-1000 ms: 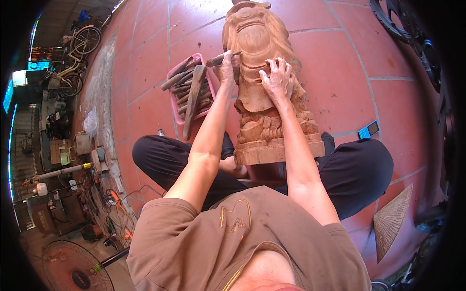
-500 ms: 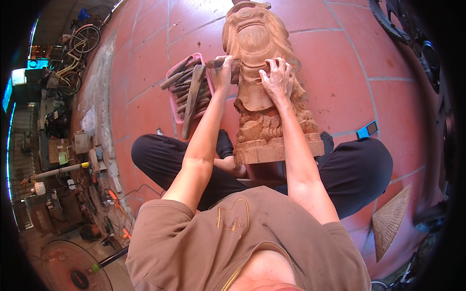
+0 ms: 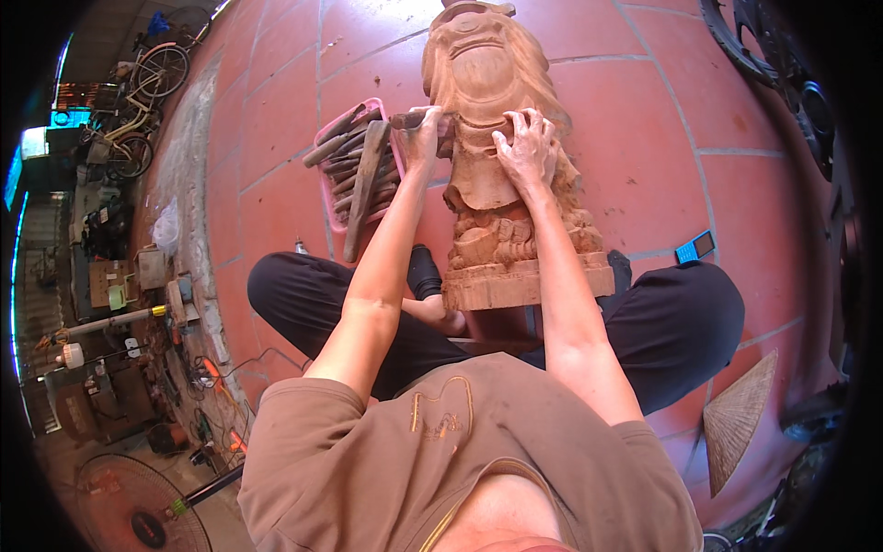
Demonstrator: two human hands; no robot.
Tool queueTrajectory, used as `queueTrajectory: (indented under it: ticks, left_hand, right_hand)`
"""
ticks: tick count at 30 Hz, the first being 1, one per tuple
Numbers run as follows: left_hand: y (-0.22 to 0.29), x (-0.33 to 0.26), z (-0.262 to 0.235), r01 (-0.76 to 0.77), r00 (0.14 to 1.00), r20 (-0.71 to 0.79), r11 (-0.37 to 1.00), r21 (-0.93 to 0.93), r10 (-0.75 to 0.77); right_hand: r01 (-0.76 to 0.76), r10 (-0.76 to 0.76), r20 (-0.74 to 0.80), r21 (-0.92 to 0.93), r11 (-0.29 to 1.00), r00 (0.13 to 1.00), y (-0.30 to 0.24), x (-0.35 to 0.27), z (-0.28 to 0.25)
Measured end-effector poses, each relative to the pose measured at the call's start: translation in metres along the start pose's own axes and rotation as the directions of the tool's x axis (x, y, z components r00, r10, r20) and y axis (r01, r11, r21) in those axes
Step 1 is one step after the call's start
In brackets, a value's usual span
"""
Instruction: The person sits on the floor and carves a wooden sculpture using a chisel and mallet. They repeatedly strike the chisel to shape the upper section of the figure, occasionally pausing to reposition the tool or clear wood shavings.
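Observation:
A brown wooden carved statue (image 3: 483, 74) lies on the tiled floor in front of me, its square base nearest to my legs. My left hand (image 3: 420, 140) is closed around a dark wooden mallet (image 3: 446, 136) at the statue's left side; my fist partly hides it. Over the middle of the carving lies my right hand (image 3: 529, 152), thumb and bent fingers apart, touching the wood. I see no tool in it, though the underside of the palm is hidden. Left of the statue, a pink basket (image 3: 326, 204) holds several wooden-handled tools (image 3: 342, 170), with a long wooden stick (image 3: 368, 179) across them.
My crossed legs (image 3: 308, 294) flank the statue's base. A blue phone (image 3: 694, 247) and a conical hat (image 3: 739, 423) lie on the right. Bicycles (image 3: 152, 83), a standing fan (image 3: 138, 506) and cluttered tools line the left; motorbike parts (image 3: 745, 41) stand at the far right.
Almost nothing differs. Both hands keep their places on the mallet and the statue; the view has shifted very slightly.

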State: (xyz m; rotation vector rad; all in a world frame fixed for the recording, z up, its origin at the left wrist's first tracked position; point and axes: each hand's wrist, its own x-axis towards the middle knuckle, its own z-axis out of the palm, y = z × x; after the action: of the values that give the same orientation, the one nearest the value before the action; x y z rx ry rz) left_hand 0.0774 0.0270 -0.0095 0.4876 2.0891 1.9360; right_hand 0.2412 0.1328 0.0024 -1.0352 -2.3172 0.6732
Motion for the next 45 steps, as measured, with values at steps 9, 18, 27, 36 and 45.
queueTrajectory:
  ticks: [9, 18, 27, 36, 45]
  left_hand:
    - [0.0, 0.014, 0.025, -0.121, 0.989, -0.092, 0.992, -0.02, 0.119]
    - [0.023, 0.014, 0.016, -0.042, 0.998, -0.037, 0.999, -0.014, 0.042]
    - [0.008, -0.008, 0.014, -0.097, 0.994, -0.046, 0.993, 0.063, 0.1]
    - [0.024, 0.0, 0.013, -0.465, 0.877, 0.124, 0.758, 0.457, 0.464]
    - [0.005, -0.019, -0.006, -0.545, 0.826, 0.245, 0.609, 0.576, 0.507]
  right_hand:
    - [0.017, -0.017, -0.014, 0.017, 1.0, 1.0, 0.0, -0.002, 0.001]
    - [0.006, -0.006, -0.007, 0.014, 1.0, 1.0, 0.001, -0.001, -0.001]
    - [0.016, -0.016, -0.025, -0.002, 1.0, 1.0, 0.004, 0.0, 0.001]
    - [0.031, -0.031, -0.032, 0.009, 0.999, 0.999, 0.003, -0.002, 0.004]
    - [0.01, -0.01, -0.008, 0.007, 1.0, 1.0, 0.002, 0.0, 0.004]
